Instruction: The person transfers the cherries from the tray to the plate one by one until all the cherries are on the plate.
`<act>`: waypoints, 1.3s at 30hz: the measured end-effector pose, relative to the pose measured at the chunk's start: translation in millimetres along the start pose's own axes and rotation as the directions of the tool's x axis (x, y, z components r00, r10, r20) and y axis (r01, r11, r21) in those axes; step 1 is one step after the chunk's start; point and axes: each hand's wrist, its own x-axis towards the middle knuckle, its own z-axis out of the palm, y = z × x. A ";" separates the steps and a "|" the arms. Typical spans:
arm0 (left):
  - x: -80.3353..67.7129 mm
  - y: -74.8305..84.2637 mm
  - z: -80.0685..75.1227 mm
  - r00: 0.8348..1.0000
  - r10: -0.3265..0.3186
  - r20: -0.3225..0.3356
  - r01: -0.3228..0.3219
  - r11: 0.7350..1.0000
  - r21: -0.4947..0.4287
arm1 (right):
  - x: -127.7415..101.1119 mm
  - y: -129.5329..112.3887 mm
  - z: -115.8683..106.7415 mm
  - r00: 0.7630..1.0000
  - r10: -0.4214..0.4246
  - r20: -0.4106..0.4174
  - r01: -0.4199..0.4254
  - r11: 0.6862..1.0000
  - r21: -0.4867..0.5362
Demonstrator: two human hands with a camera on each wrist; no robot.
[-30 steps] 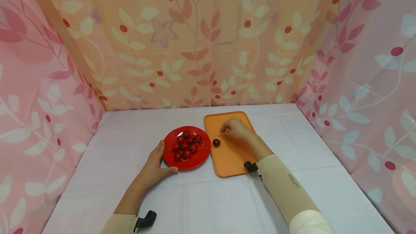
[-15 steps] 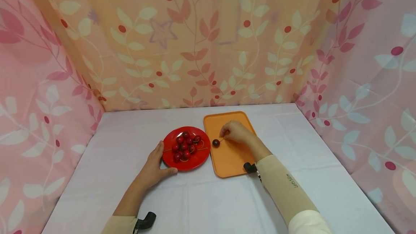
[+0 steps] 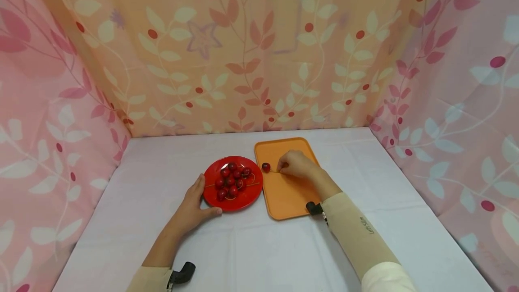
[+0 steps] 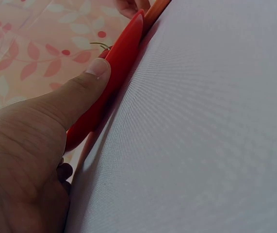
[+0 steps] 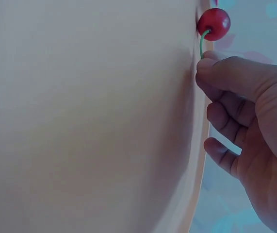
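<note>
My right hand (image 3: pixel 297 164) pinches the thin stem of a dark red cherry (image 3: pixel 266 167) between thumb and forefinger, over the left side of an orange tray (image 3: pixel 289 202). In the right wrist view the cherry (image 5: pixel 214 24) hangs beyond the fingertips by its green stem, close to the tray surface. A round red plate (image 3: pixel 247 203) stands just left of the tray and bears a heap of several stemmed cherries (image 3: pixel 229 182). My left hand (image 3: pixel 192 208) holds that plate at its left and front rim. In the left wrist view the thumb lies over the plate's edge (image 4: pixel 123 56).
A white cloth (image 3: pixel 243 256) covers the table. Patterned orange fabric (image 3: pixel 251 48) hangs behind it, with pink leaf-printed fabric (image 3: pixel 52 125) on the left and more on the right. A black wrist camera mount (image 3: pixel 183 274) sticks out from the left sleeve.
The cherry in my right hand has moved a little away from me and left, to the tray's left rim beside the plate. My left hand keeps its place on the plate.
</note>
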 end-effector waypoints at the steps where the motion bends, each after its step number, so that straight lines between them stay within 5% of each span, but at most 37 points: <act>1: 0.4 -0.1 -0.4 1.000 0.003 -0.004 -0.003 1.000 -0.001 | -0.7 -0.2 -0.8 1.000 0.000 -0.002 0.000 1.000 0.016; 13: 1.3 -1.9 0.9 1.000 0.007 -0.007 -0.008 1.000 -0.003 | -12.4 -5.8 -8.3 0.995 -0.012 -0.098 0.030 0.983 0.181; 21: 0.4 -0.5 1.1 1.000 0.011 -0.011 -0.011 1.000 -0.004 | -20.7 -20.0 -16.3 0.986 -0.048 -0.159 0.075 0.983 0.167; 39: 0.7 -0.9 2.0 1.000 0.018 -0.018 -0.018 1.000 -0.011 | -29.9 -48.2 -25.7 0.979 -0.188 -0.083 0.202 0.951 0.234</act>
